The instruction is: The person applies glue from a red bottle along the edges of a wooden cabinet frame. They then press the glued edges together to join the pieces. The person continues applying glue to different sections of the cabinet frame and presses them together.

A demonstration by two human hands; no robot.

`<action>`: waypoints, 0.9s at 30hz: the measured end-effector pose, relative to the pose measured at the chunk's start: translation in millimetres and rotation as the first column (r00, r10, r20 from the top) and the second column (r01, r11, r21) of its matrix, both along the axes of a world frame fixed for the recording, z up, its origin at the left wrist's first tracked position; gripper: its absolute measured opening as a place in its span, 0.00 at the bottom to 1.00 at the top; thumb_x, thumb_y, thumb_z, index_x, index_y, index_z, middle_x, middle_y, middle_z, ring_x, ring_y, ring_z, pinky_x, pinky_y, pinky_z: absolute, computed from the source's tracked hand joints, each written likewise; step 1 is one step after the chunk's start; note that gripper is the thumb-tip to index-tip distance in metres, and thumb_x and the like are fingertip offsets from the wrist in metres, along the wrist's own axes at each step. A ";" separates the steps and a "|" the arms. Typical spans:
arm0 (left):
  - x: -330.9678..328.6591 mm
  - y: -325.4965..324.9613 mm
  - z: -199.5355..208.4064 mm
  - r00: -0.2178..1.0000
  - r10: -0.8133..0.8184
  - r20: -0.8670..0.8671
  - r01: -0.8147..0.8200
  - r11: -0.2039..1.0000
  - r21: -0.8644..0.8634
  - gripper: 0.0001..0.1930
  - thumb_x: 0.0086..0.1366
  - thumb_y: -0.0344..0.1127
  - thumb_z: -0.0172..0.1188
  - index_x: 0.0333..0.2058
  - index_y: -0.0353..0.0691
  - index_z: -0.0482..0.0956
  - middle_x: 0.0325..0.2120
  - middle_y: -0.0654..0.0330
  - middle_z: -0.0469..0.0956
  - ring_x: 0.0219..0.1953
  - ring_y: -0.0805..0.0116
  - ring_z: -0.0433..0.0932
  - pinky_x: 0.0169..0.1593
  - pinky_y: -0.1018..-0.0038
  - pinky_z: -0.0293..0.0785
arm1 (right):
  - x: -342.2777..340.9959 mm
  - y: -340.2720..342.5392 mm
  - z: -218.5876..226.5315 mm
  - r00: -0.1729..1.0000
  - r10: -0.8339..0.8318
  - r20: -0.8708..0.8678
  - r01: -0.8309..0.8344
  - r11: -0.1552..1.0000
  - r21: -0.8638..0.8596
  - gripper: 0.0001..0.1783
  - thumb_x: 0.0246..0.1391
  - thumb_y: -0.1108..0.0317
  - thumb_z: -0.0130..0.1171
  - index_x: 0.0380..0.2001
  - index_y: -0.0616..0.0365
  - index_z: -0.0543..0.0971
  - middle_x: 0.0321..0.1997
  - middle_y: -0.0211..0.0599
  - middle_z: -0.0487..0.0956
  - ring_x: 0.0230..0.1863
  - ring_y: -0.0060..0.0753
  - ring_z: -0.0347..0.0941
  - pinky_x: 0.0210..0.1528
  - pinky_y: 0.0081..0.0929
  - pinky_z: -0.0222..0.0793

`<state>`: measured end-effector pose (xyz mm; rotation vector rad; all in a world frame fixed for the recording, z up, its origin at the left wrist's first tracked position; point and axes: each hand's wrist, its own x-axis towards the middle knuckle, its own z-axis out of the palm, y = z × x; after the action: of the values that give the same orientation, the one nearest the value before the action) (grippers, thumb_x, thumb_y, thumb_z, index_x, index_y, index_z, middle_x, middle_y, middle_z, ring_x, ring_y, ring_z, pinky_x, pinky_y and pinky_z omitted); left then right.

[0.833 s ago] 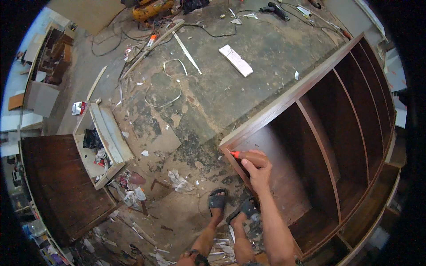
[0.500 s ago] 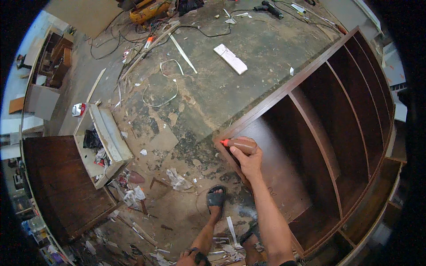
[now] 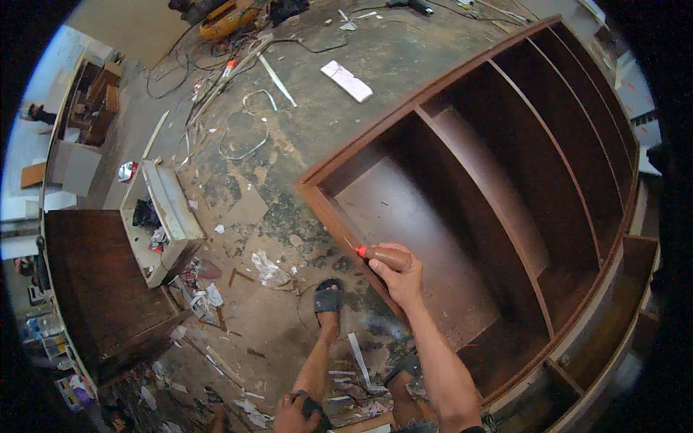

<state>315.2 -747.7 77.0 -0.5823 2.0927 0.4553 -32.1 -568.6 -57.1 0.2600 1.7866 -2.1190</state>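
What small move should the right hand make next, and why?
Probably slide the brown bottle slightly farther along the wooden unit's left edge, toward the person: the right hand grips it with its red tip at that edge, partway along, and more edge runs on past the tip.

Littered floor [image 3: 310, 137]
White block [image 3: 346, 81], yellow machine [image 3: 227, 23] toward far edge — box [image 3: 173, 198] with black bag [image 3: 146, 213] toward left edge.

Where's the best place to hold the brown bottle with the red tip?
Probably by the thick body of the brown bottle, coming from the lower right like the right hand: the narrow red tip points left at the cabinet edge, so that end is best left free.
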 end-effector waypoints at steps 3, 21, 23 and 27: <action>13.7 16.1 -1.8 0.996 0.067 -0.064 -0.067 0.998 0.007 0.31 0.53 0.51 0.68 0.54 0.45 0.76 0.44 0.42 0.76 0.48 0.39 0.74 0.51 0.51 0.72 | 34.9 41.8 3.6 0.999 0.008 0.033 -0.011 0.996 0.087 0.21 0.47 0.74 0.74 0.45 0.63 0.80 0.47 0.38 0.84 0.47 0.25 0.80 0.52 0.25 0.75; 69.4 60.5 -30.5 0.967 0.070 -0.246 -0.052 0.996 0.077 0.23 0.54 0.41 0.66 0.47 0.35 0.77 0.45 0.34 0.76 0.46 0.36 0.76 0.48 0.51 0.73 | 235.0 264.3 23.0 0.987 -0.057 0.152 0.053 0.998 0.029 0.19 0.49 0.75 0.73 0.45 0.62 0.81 0.49 0.37 0.83 0.51 0.26 0.79 0.56 0.28 0.75; 64.3 67.7 -32.7 0.971 0.085 -0.225 -0.071 0.995 0.071 0.23 0.54 0.40 0.66 0.47 0.34 0.77 0.43 0.36 0.77 0.46 0.37 0.76 0.48 0.53 0.73 | 250.9 283.1 25.5 0.986 -0.049 0.162 0.044 0.998 0.036 0.19 0.49 0.75 0.73 0.45 0.61 0.81 0.49 0.37 0.83 0.51 0.26 0.78 0.56 0.27 0.75; 55.7 87.1 -41.1 0.960 -0.028 -0.278 0.035 0.999 0.020 0.24 0.54 0.38 0.66 0.49 0.34 0.76 0.41 0.38 0.78 0.45 0.38 0.77 0.49 0.53 0.73 | 280.3 317.4 28.4 0.957 -0.052 0.287 0.044 0.998 0.033 0.19 0.48 0.79 0.72 0.44 0.63 0.80 0.50 0.42 0.83 0.52 0.28 0.78 0.57 0.30 0.75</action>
<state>370.9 -660.6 36.0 -0.4923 2.3554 0.5714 248.2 -251.3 -28.7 0.5925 1.6525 -1.9706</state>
